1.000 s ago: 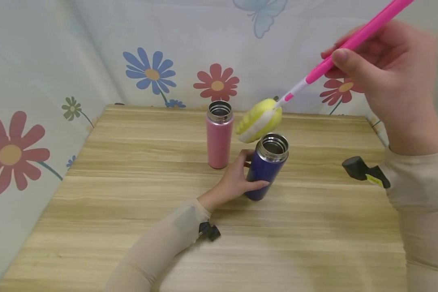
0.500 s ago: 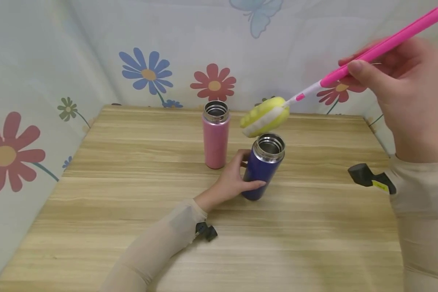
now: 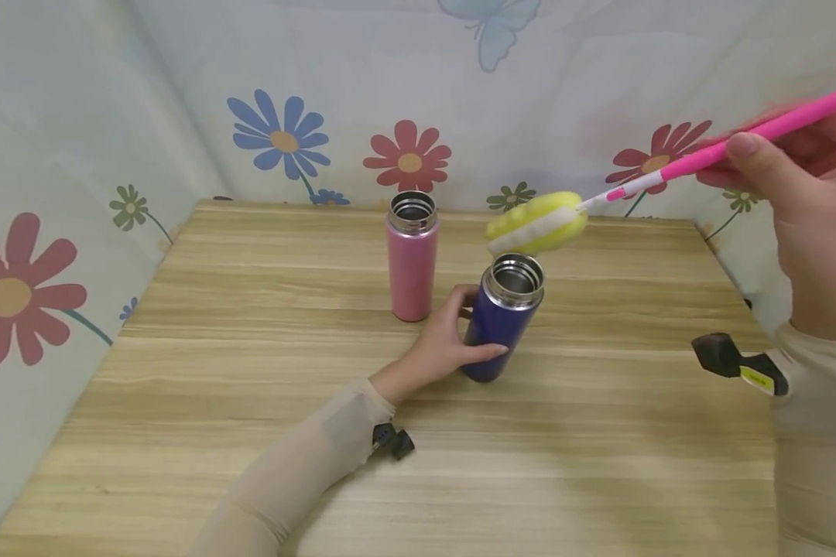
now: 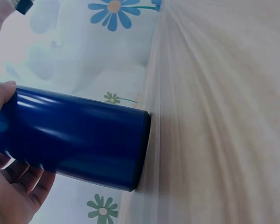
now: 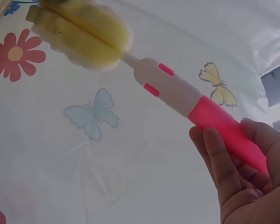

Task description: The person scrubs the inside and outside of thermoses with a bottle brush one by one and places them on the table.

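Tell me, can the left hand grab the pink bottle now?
Probably not yet: the left hand holds the blue bottle. If it let go, the way looks free, since the pink bottle stands close by with nothing between.

The sponge brush (image 3: 676,169) (the right fingers (image 5: 222,163) with it) has moved rightward and tipped flatter

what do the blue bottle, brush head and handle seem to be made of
Blue bottle: probably metal with glossy paint; clean highlights on the body, bare silvery neck.
Brush head: likely sponge, matte; soft-looking yellow with a bumpy edge.
Handle: seemingly hard plastic; smooth, even pink.
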`<state>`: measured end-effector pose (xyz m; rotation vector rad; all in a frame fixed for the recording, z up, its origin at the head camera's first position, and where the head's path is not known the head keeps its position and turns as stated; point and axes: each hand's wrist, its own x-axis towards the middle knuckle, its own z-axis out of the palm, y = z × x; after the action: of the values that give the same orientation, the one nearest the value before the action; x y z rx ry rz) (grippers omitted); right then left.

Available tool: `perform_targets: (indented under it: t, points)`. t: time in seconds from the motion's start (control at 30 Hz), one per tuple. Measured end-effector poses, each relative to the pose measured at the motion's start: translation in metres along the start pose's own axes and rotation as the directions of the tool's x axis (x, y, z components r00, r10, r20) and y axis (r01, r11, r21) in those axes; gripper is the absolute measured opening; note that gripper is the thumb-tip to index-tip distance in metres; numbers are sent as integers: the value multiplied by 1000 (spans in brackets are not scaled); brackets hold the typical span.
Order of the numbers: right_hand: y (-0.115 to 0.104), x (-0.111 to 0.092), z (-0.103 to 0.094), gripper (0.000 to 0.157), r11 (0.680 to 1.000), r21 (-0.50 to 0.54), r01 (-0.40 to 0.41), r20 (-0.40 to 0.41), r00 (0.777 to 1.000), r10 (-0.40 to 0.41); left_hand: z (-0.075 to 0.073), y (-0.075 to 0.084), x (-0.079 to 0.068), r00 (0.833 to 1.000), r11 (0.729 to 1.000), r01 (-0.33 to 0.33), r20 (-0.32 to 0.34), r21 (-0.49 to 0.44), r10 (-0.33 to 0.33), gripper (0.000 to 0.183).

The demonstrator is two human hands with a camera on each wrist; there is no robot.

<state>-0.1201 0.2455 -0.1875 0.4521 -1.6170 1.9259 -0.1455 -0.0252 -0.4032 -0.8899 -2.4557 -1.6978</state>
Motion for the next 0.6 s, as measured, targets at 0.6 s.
perform_targets:
  t: [0.6]
  points:
    - [14, -20, -54, 19, 986, -110, 127, -36, 991, -132, -2, 7, -3, 999, 999, -20, -33, 40, 21, 78]
